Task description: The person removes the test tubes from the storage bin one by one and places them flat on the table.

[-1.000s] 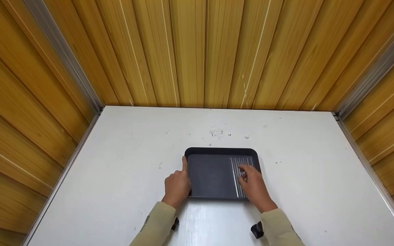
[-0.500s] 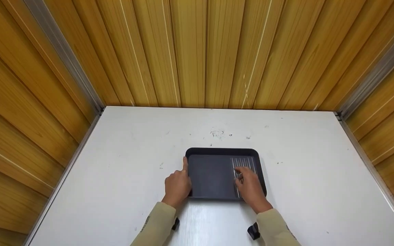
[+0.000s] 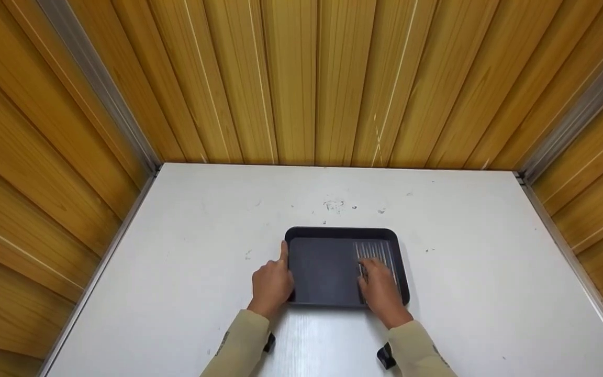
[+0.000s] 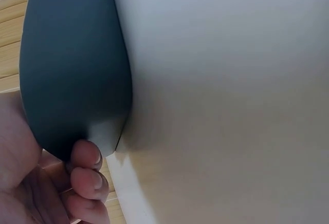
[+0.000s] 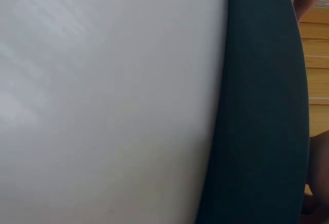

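A dark grey rectangular tray [image 3: 322,269] with rounded corners lies on the white table. Several thin shiny sticks [image 3: 379,250] lie side by side in its right part, pointing away from me. My left hand [image 3: 271,283] holds the tray's left side, index finger stretched along the rim; in the left wrist view that hand's fingers [image 4: 87,180] curl at the tray's near corner. Bent fingers of my right hand [image 3: 382,290] reach down to the leftmost sticks; whether they pinch one is hidden. The right wrist view shows the tray's outer wall [image 5: 259,100] and only slivers of the hands.
The white table [image 3: 218,225] has small dark marks behind the tray. Yellow wood-look panels [image 3: 291,84] stand at the back and both sides, with grey metal strips at the corners. Each sleeve has a small black device [image 3: 386,356] beside it.
My right hand has moved slightly left over the sticks and its thumb and fingers have drawn closer together. My left hand stays on the tray's left side.
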Demonstrator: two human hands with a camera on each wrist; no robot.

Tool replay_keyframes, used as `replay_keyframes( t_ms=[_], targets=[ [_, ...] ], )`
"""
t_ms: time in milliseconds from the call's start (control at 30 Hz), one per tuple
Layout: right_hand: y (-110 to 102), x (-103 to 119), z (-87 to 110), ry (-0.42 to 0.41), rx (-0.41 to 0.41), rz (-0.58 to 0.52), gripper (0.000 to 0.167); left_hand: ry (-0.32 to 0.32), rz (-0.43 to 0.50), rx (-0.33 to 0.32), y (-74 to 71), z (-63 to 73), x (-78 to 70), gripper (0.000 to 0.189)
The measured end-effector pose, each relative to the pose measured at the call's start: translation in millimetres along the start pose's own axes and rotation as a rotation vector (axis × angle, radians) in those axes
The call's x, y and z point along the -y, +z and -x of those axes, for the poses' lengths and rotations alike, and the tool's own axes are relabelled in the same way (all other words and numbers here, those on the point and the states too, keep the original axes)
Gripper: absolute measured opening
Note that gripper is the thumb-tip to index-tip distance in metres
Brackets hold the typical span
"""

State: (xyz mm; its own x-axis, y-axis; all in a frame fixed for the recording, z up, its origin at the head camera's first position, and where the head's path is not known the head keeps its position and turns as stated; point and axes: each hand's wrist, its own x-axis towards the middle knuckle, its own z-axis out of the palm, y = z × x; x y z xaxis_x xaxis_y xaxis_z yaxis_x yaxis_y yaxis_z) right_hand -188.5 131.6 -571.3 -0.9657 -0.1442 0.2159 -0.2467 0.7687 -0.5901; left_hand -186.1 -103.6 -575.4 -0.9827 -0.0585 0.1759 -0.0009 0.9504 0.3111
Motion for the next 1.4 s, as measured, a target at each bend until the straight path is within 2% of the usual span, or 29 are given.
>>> replay_keyframes(
  t_ms=[267, 533, 733, 1067, 1233, 1400],
  targets=[
    [2, 5, 0.2, -0.018, 0.016, 0.043, 0.035, 0.008, -0.013, -0.013, 0.8, 0.4, -1.2, 0.061],
    [5, 9, 1.0, -0.06, 0.03, 0.147, 0.03, 0.029, -0.02, -0.039, 1.6, 1.7, -1.1, 0.061],
    [6, 11, 1.5, -0.085, 0.048, 0.196, 0.028, 0.03, -0.009, -0.035, 3.0, 2.0, -1.1, 0.062],
    [8, 14, 0.8, -0.099, 0.055, 0.17, 0.029, 0.027, -0.005, -0.032, 3.8, 1.6, -1.3, 0.062],
    [8, 14, 0.0, -0.065, 0.067, 0.123, 0.029, 0.025, -0.001, -0.028, 3.1, 1.5, -1.1, 0.062],
    [5, 15, -1.7, -0.011, 0.109, 0.065, 0.03, 0.042, -0.023, -0.052, 1.9, 2.0, -0.6, 0.063]
  ],
)
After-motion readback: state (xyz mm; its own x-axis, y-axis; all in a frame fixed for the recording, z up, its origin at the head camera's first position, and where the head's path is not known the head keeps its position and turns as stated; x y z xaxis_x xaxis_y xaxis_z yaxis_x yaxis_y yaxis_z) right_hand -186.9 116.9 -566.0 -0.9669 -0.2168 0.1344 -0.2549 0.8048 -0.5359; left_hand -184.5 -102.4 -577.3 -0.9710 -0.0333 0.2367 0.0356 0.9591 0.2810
